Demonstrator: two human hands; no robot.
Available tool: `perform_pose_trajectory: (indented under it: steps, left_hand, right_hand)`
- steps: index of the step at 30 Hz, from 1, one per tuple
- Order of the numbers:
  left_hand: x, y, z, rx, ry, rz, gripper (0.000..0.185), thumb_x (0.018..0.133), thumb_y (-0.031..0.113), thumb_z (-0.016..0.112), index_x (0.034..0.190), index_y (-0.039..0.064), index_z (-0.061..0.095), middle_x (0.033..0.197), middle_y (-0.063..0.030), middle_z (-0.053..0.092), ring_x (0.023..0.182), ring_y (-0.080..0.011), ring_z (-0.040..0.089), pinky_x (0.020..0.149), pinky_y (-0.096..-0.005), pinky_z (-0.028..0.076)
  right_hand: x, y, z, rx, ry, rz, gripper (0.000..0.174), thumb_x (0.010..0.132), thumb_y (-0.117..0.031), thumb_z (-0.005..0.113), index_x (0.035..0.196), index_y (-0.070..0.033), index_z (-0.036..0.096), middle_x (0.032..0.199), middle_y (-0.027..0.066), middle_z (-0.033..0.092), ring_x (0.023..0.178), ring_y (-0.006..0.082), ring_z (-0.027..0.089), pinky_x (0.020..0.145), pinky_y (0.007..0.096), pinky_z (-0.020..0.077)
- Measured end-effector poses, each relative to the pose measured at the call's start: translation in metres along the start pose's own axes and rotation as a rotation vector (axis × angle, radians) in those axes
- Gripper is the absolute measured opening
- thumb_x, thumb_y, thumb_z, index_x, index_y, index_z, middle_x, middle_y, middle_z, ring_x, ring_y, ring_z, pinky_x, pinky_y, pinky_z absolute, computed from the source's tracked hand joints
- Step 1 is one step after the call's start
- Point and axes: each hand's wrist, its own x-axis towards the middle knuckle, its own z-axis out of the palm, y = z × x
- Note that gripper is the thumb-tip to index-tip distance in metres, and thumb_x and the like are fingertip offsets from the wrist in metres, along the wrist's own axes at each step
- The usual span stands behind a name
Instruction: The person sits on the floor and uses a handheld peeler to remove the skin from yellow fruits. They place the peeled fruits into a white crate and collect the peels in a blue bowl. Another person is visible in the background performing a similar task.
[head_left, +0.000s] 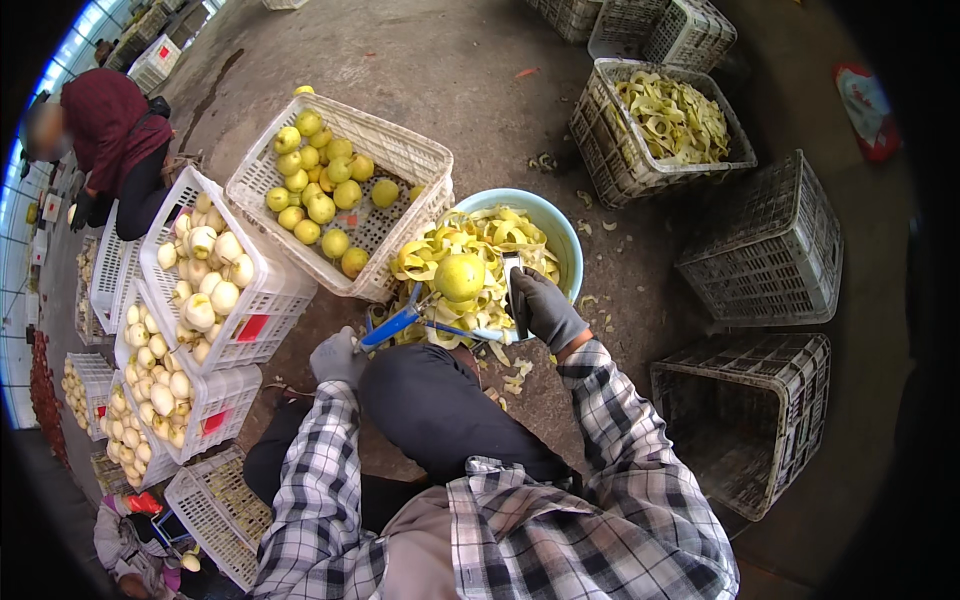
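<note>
My left hand (337, 356), in a grey glove, is closed around the near end of a blue-handled fruit holder (394, 328). At its far end sits a yellow-green pear (459, 277) with its skin still on the side facing me. In my right hand (551, 311), in a dark grey glove, is a hand peeler (516, 292), upright just right of the pear and seemingly apart from it. Below both lies a light blue basin (568, 240) heaped with curled yellow peels (517, 225).
Ahead on the left, a white plastic crate (405, 150) holds unpeeled pears (322, 208). Stacked crates (281, 281) of peeled pears (210, 274) stand left. A crate of peels (675, 120) and dark crates (772, 240) line the right. Two other people (112, 127) sit at the left.
</note>
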Motion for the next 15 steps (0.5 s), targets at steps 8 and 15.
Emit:
perform_pose_trajectory:
  steps: [8, 15]
  left_hand:
    - [0.001, 0.0, -0.002, 0.029, -0.045, -0.026, 0.025, 0.082, 0.037, 0.068, 0.086, 0.014, 0.061, 0.081, -0.0117, 0.069, 0.085, -0.0351, 0.068, 0.071, -0.0494, 0.05]
    - [-0.024, 0.011, 0.006, -0.043, -0.148, -0.145, 0.033, 0.091, 0.043, 0.057, 0.089, 0.013, 0.07, 0.089, -0.0142, 0.072, 0.088, -0.0357, 0.07, 0.074, -0.0479, 0.054]
  right_hand:
    - [-0.001, -0.019, 0.03, 0.007, -0.299, 0.231, 0.028, 0.106, -0.037, 0.047, 0.095, -0.011, 0.048, 0.07, -0.0047, 0.047, 0.048, 0.0028, 0.037, 0.04, 0.0183, 0.0327]
    - [0.009, -0.015, 0.031, 0.029, -0.333, 0.349, 0.033, 0.106, -0.041, 0.045, 0.088, -0.014, 0.045, 0.066, -0.0068, 0.042, 0.046, 0.0028, 0.03, 0.04, 0.019, 0.0265]
